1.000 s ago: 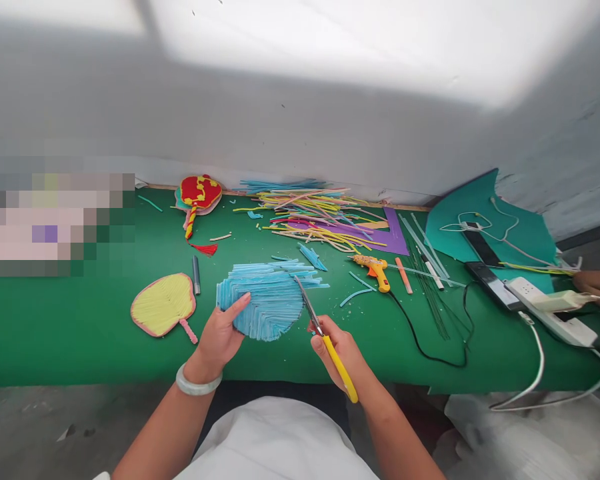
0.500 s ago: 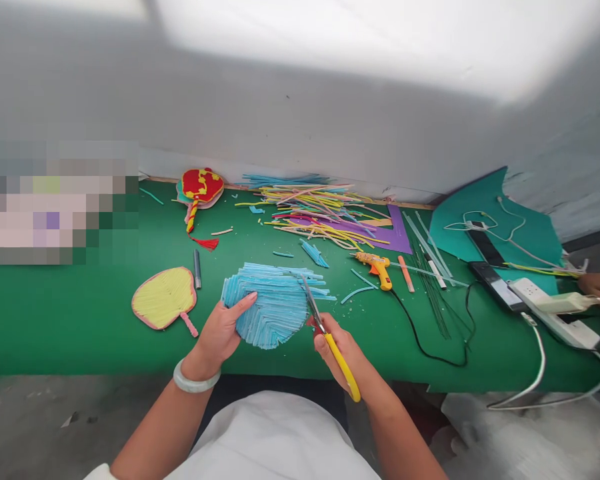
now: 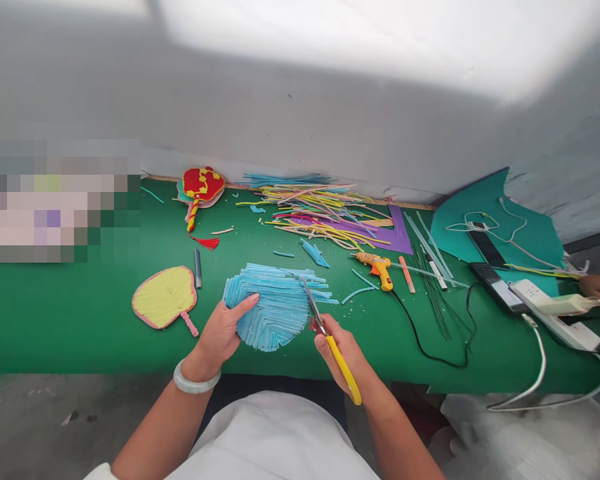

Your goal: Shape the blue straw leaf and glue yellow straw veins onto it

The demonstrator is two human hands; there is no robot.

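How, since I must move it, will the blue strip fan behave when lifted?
The blue strip fan is probably light, being thin strips. Likely fairly stiff: the left hand holds one edge without visible sag. Its jutting ends may bend.

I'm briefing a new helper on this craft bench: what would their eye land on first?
First the round blue fan of thin strips at the near middle of the green table, gripped by the left hand while the right hand holds yellow-handled scissors at its right edge. Behind, by the wall, lies a heap of multicoloured strips.
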